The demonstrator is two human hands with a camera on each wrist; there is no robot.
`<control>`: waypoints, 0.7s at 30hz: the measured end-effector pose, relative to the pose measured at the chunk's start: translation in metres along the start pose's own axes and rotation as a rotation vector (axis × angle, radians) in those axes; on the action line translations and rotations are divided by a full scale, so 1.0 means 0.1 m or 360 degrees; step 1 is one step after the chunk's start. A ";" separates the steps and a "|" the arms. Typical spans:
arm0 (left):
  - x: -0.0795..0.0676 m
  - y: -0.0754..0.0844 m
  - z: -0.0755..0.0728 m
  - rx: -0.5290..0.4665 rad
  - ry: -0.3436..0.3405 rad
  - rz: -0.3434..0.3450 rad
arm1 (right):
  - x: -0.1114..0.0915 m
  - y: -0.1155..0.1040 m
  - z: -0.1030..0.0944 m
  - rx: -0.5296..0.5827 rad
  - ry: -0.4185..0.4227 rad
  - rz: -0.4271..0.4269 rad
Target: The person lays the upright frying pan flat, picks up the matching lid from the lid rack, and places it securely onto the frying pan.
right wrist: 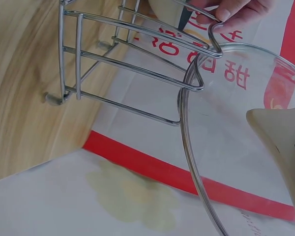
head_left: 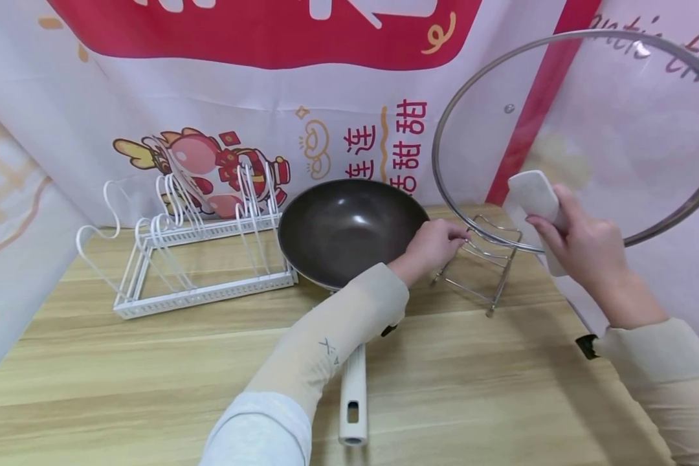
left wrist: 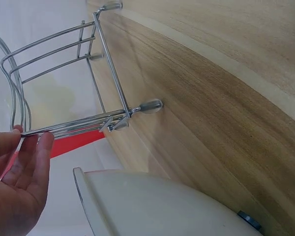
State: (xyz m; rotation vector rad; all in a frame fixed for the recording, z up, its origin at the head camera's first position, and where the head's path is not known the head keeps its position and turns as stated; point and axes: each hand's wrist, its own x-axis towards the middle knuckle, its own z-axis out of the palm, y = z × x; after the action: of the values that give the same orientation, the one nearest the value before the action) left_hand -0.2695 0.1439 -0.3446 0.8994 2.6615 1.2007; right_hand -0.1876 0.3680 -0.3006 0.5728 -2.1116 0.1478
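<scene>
My left hand pinches the top of a small silver wire rack between thumb and fingers. That rack stands on the table, right of a dark-coated wok with a long cream handle. My right hand grips the beige handle of a large clear glass lid with a metal rim. The lid is held up on edge above the rack. In the right wrist view, the lid's rim is at the rack's curved wires; whether it rests on them I cannot tell.
A white wire dish rack with upright dividers stands left of the wok. The wood-grain table reaches a printed cloth backdrop at the back. The wok's handle points to the front edge.
</scene>
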 end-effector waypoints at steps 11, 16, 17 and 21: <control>-0.02 -0.02 -0.03 -0.0041 -0.0004 0.0023 | 0.07 -0.07 0.03 0.0007 0.0087 -0.0001; -0.02 -0.01 -0.03 -0.0077 -0.0039 0.0015 | 0.09 -0.08 0.07 0.0010 0.0151 0.0010; -0.02 -0.01 -0.04 -0.0071 -0.0038 0.0017 | 0.10 -0.09 0.07 0.0010 0.0158 0.0012; -0.01 -0.01 -0.06 -0.0076 -0.0026 0.0023 | 0.16 -0.10 0.06 0.0000 0.0149 0.0014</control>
State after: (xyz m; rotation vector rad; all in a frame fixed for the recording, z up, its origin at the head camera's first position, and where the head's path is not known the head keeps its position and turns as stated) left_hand -0.2711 0.1388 -0.3418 0.9184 2.6065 1.2493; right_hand -0.1948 0.3517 -0.2924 0.5465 -2.0235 0.1761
